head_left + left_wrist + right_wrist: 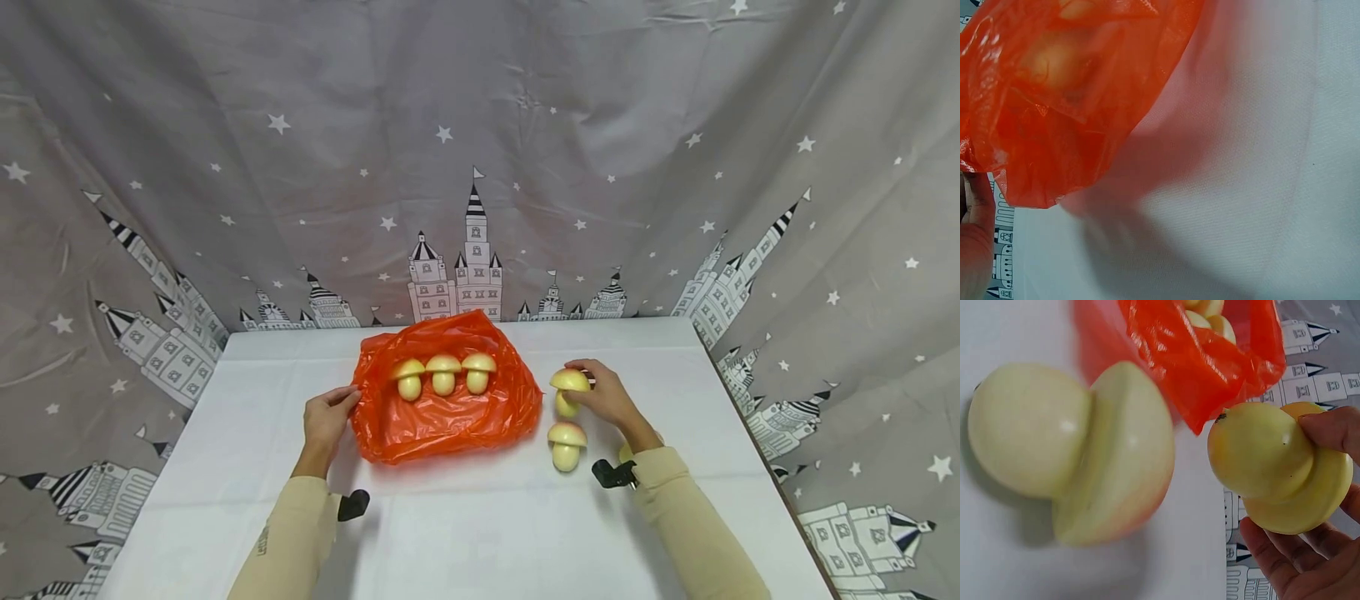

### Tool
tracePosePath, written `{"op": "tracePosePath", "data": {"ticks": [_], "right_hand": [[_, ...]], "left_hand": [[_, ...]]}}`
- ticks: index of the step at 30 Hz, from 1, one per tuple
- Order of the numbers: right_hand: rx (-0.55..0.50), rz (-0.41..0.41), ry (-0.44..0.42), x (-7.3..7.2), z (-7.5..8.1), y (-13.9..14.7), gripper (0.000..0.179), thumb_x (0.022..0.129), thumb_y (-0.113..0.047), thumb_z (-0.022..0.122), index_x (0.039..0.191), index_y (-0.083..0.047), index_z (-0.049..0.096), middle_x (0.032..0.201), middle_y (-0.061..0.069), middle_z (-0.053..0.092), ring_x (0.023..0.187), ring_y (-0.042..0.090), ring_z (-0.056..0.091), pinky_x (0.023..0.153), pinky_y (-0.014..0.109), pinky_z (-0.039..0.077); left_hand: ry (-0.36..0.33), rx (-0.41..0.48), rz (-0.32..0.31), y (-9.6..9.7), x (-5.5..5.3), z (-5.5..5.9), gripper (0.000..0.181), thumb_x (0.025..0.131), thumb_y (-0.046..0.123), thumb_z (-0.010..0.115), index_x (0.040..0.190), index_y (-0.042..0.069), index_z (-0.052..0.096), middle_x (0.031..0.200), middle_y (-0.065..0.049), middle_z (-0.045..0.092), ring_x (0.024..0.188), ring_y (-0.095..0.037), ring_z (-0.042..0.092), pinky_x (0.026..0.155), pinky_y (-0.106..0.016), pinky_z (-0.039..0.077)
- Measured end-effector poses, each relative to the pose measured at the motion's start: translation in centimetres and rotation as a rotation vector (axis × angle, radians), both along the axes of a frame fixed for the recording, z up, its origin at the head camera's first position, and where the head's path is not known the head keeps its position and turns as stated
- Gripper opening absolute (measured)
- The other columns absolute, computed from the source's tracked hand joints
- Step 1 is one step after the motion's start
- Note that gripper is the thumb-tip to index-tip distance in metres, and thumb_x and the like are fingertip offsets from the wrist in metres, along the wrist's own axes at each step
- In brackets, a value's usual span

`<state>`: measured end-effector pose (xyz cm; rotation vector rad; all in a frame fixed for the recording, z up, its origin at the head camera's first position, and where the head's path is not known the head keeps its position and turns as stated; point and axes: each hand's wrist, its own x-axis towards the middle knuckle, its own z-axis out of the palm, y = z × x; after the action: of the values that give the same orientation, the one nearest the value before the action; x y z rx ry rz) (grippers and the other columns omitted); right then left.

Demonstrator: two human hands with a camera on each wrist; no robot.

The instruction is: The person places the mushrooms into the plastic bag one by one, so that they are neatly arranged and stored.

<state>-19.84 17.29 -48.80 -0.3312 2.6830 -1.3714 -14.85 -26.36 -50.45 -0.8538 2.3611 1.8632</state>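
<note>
The left hand (327, 421) pinches the left edge of a crumpled, translucent red-orange plastic bag (442, 429), which lies with its mouth open on a white surface (465, 542). Inside the bag, three pale-yellow, glossy, mushroom-shaped pieces (443, 375) sit side by side in a row, rounded caps toward the far side and stubby stems toward the person. To the right of the bag and apart from it, the right hand (609, 396) grips a yellow mushroom-shaped piece with a smooth domed cap (567, 382), thumb on one side and fingers on the other. Just nearer the person, a pale mushroom-shaped piece with a faint reddish blush (567, 446) lies on the surface, touched by neither hand. Another yellow piece (626, 452) shows only in part beside the right wrist, mostly hidden by the beige right sleeve (697, 517). Behind the surface hangs a grey curtain printed with white stars and castles (525, 108).
</note>
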Motion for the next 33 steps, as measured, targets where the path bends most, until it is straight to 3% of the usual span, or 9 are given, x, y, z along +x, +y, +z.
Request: {"op": "tracePosePath", "data": {"ticks": [7, 26, 33], "right_hand": [[-0.045, -0.004, -0.045, -0.1, 0.4, -1.5, 0.049, 0.08, -0.013, 0.073, 0.124, -0.002, 0.056, 0.125, 0.019, 0.058, 0.11, 0.037, 0.056, 0.089, 0.046, 0.051], [-0.157, 0.024, -0.005, -1.1, 0.3, -5.8, 0.046, 0.08, -0.014, 0.075, 0.122, -0.003, 0.059, 0.121, 0.016, 0.06, 0.106, 0.034, 0.059, 0.084, 0.041, 0.054], [-0.14, 0.031, -0.005, -1.3, 0.9, -7.8, 0.047, 0.08, -0.014, 0.075, 0.123, -0.002, 0.06, 0.117, 0.015, 0.063, 0.102, 0.032, 0.059, 0.086, 0.042, 0.052]], "left_hand": [[-0.004, -0.002, -0.001, 0.0, 0.0, 0.0, 0.038, 0.1, 0.018, 0.054, 0.132, -0.003, 0.055, 0.134, -0.023, 0.052, 0.119, -0.032, 0.052, 0.103, -0.04, 0.043], [-0.003, -0.018, -0.01, -0.2, -0.1, -0.1, 0.037, 0.1, 0.019, 0.054, 0.131, -0.001, 0.057, 0.132, -0.021, 0.054, 0.116, -0.029, 0.053, 0.102, -0.038, 0.045], [0.004, -0.02, -0.007, -0.3, -0.2, -0.1, 0.037, 0.099, 0.019, 0.054, 0.13, -0.002, 0.057, 0.132, -0.021, 0.054, 0.115, -0.029, 0.053, 0.102, -0.037, 0.045]]}}
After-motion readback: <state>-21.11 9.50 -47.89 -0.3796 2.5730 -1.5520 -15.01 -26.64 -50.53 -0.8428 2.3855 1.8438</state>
